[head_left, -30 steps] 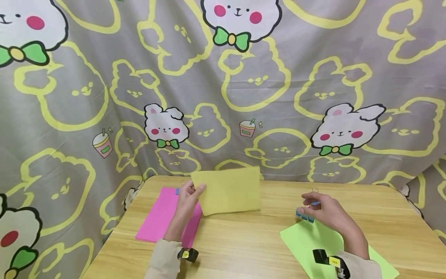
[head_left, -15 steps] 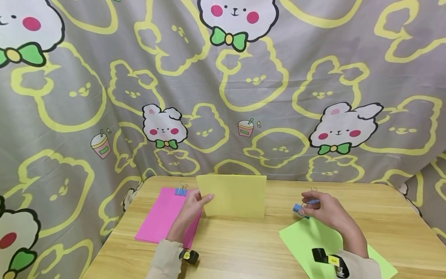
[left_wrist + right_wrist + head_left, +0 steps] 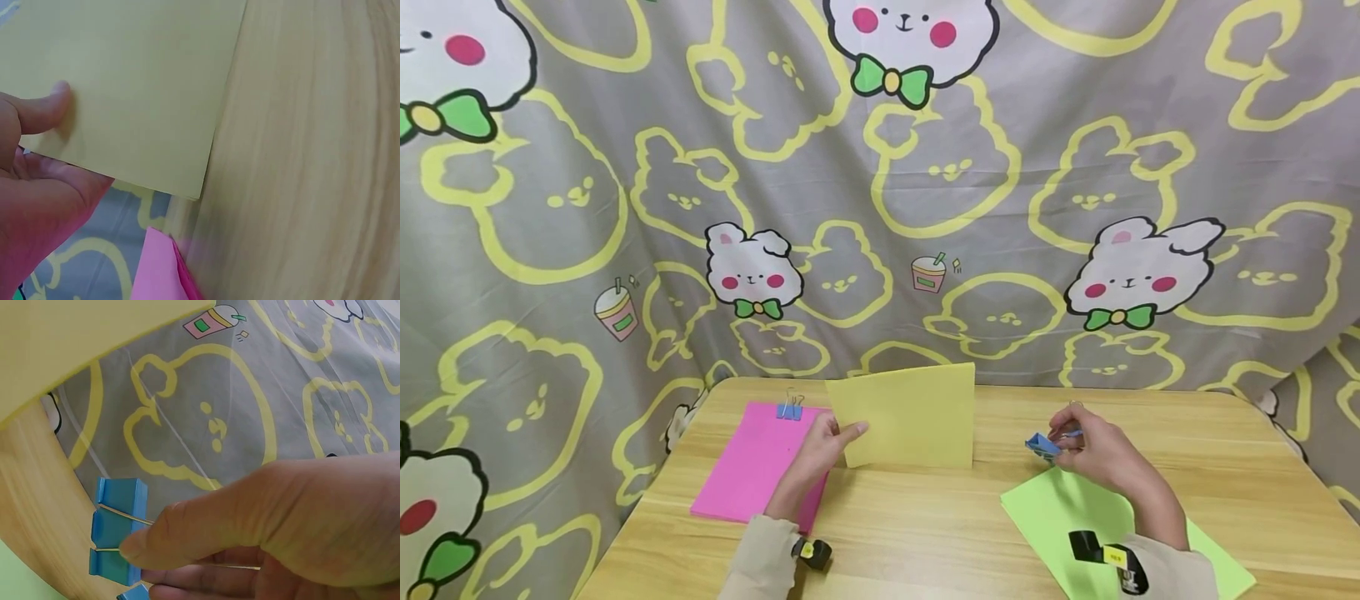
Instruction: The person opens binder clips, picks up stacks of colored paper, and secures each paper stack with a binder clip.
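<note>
My left hand (image 3: 822,452) pinches the left edge of a thin yellow paper stack (image 3: 913,417), thumb on its near face and fingers behind. The stack stands nearly upright near the tabletop; whether its lower edge touches is unclear. My right hand (image 3: 1103,448) holds a blue binder clip (image 3: 1041,446) by its wire handles, between thumb and fingers. In the right wrist view the clip (image 3: 119,528) points left, below the yellow paper (image 3: 81,344). Part of a second blue clip (image 3: 134,592) shows under the fingers, mostly hidden.
Pink paper (image 3: 748,467) lies at the left, a blue binder clip (image 3: 789,412) on its far edge. Green paper (image 3: 1048,508) lies at an angle under the right forearm. A patterned curtain (image 3: 880,208) hangs behind the wooden table (image 3: 917,533).
My left hand and the yellow stack have shifted slightly right, and the stack has turned a little. In my right hand the binder clip has tilted and moved slightly left.
</note>
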`<state>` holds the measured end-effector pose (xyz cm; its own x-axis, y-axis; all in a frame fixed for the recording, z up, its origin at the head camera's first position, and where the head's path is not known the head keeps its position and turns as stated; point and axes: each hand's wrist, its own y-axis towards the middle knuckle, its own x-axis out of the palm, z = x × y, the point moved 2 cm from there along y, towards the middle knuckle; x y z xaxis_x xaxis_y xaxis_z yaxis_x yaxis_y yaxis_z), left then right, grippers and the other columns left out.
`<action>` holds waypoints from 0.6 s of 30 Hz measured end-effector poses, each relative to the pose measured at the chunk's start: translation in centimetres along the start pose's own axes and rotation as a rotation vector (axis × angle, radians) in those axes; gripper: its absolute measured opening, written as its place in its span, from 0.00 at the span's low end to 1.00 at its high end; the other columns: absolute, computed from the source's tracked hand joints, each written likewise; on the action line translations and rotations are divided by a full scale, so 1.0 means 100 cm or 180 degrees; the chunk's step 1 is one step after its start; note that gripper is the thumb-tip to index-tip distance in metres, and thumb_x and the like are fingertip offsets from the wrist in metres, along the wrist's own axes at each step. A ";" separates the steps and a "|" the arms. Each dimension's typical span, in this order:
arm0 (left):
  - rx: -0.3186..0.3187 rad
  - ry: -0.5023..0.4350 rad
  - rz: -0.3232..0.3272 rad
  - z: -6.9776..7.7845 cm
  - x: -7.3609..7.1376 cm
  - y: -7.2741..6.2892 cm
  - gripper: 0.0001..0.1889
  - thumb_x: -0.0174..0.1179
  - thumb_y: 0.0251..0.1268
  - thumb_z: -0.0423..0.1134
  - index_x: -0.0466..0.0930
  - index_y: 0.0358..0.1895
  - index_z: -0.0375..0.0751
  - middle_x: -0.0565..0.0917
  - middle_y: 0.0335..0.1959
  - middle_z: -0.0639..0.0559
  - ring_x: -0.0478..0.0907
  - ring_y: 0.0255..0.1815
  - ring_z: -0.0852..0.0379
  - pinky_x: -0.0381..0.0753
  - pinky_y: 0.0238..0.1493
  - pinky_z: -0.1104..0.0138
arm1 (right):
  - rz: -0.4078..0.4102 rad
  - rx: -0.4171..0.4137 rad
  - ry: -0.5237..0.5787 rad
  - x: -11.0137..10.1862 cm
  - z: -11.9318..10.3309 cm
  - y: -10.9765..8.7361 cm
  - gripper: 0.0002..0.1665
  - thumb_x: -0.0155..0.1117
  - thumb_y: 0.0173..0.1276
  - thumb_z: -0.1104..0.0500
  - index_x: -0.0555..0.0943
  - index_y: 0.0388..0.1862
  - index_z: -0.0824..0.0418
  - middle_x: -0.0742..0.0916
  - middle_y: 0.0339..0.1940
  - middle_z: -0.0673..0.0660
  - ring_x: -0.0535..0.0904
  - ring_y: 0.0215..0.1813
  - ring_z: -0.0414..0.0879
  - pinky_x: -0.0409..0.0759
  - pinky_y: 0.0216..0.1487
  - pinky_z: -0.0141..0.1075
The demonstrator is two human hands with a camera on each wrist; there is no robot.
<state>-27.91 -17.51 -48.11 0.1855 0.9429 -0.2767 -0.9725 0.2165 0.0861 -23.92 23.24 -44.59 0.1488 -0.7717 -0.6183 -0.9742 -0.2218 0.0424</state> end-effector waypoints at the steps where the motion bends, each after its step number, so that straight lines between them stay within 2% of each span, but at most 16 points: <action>1: 0.0010 0.0028 0.0021 0.000 0.001 0.001 0.27 0.63 0.73 0.36 0.59 0.16 0.43 0.52 0.11 0.63 0.47 0.13 0.65 0.50 0.16 0.73 | -0.0007 0.0005 0.0028 0.000 0.000 0.000 0.25 0.71 0.56 0.75 0.73 0.52 0.73 0.85 0.46 0.62 0.85 0.49 0.59 0.85 0.41 0.36; 3: 0.0052 0.0075 0.0027 0.000 0.002 0.001 0.28 0.63 0.73 0.36 0.58 0.15 0.44 0.51 0.10 0.64 0.46 0.13 0.65 0.49 0.15 0.73 | -0.0026 0.0001 0.0047 0.000 0.000 0.000 0.27 0.72 0.56 0.75 0.73 0.54 0.74 0.86 0.46 0.62 0.86 0.49 0.60 0.85 0.41 0.37; 5: 0.0113 0.0096 0.0004 -0.002 0.004 0.002 0.25 0.62 0.74 0.35 0.62 0.16 0.43 0.52 0.09 0.64 0.46 0.12 0.65 0.50 0.15 0.73 | -0.0037 0.0009 0.0010 0.001 0.000 0.000 0.28 0.73 0.56 0.74 0.74 0.55 0.75 0.86 0.45 0.61 0.86 0.48 0.59 0.86 0.41 0.38; 8: 0.0161 0.0161 0.0002 -0.002 0.005 0.003 0.27 0.62 0.74 0.34 0.61 0.15 0.42 0.52 0.09 0.64 0.45 0.12 0.65 0.49 0.14 0.72 | -0.0058 0.0026 -0.0042 0.001 0.000 0.000 0.26 0.74 0.56 0.73 0.77 0.53 0.75 0.87 0.44 0.61 0.86 0.47 0.58 0.86 0.40 0.39; 9: 0.0172 0.0135 0.0000 -0.002 0.005 0.003 0.25 0.62 0.74 0.34 0.64 0.16 0.42 0.53 0.10 0.64 0.46 0.12 0.65 0.51 0.15 0.72 | -0.0061 0.0032 -0.0050 0.001 0.000 0.000 0.24 0.75 0.56 0.72 0.78 0.51 0.74 0.87 0.44 0.60 0.87 0.47 0.58 0.86 0.40 0.39; 10: 0.0174 0.0124 0.0007 -0.003 0.006 0.003 0.24 0.62 0.74 0.34 0.64 0.16 0.42 0.53 0.10 0.64 0.46 0.12 0.65 0.51 0.16 0.72 | -0.0058 0.0037 -0.0043 0.001 0.000 0.000 0.22 0.75 0.56 0.72 0.78 0.50 0.73 0.87 0.44 0.61 0.87 0.46 0.57 0.86 0.40 0.39; 11: 0.0146 0.0139 0.0026 -0.003 0.006 0.004 0.27 0.62 0.74 0.35 0.60 0.14 0.43 0.52 0.10 0.64 0.45 0.12 0.65 0.50 0.15 0.72 | -0.0054 0.0040 -0.0032 0.001 -0.001 0.000 0.22 0.76 0.57 0.71 0.78 0.48 0.73 0.87 0.44 0.61 0.87 0.46 0.57 0.86 0.40 0.39; 13: 0.0119 0.0063 0.0007 -0.004 0.006 0.003 0.23 0.62 0.74 0.35 0.66 0.17 0.40 0.52 0.11 0.63 0.46 0.13 0.64 0.51 0.16 0.72 | -0.0037 0.0054 -0.0025 0.001 -0.001 0.000 0.22 0.77 0.57 0.69 0.78 0.48 0.72 0.88 0.44 0.60 0.87 0.45 0.55 0.85 0.39 0.38; 15: 0.0099 0.0005 -0.0010 -0.005 0.006 0.003 0.22 0.62 0.74 0.34 0.67 0.19 0.40 0.53 0.11 0.62 0.46 0.13 0.64 0.52 0.16 0.72 | -0.0010 0.0053 -0.0036 0.001 -0.002 0.000 0.23 0.79 0.57 0.67 0.77 0.47 0.70 0.88 0.43 0.59 0.86 0.43 0.53 0.84 0.39 0.37; 16: 0.0075 0.0012 0.0000 -0.005 0.006 0.003 0.25 0.62 0.74 0.35 0.63 0.16 0.40 0.51 0.11 0.63 0.46 0.13 0.64 0.50 0.15 0.72 | 0.0002 0.0044 -0.0050 0.000 -0.002 0.000 0.23 0.79 0.57 0.65 0.77 0.47 0.70 0.88 0.42 0.58 0.86 0.42 0.51 0.84 0.39 0.37; 18: 0.0064 -0.0023 -0.0009 -0.006 0.005 0.002 0.25 0.63 0.73 0.35 0.62 0.16 0.41 0.51 0.10 0.63 0.46 0.12 0.65 0.50 0.15 0.72 | 0.0033 0.0043 -0.0107 0.000 -0.003 -0.001 0.24 0.80 0.58 0.61 0.77 0.47 0.69 0.88 0.40 0.56 0.85 0.40 0.48 0.82 0.38 0.36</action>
<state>-28.09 -17.11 -48.80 0.1894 0.9440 -0.2700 -0.9689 0.2243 0.1046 -23.78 23.05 -44.37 0.1332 -0.7533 -0.6440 -0.9779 -0.2057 0.0383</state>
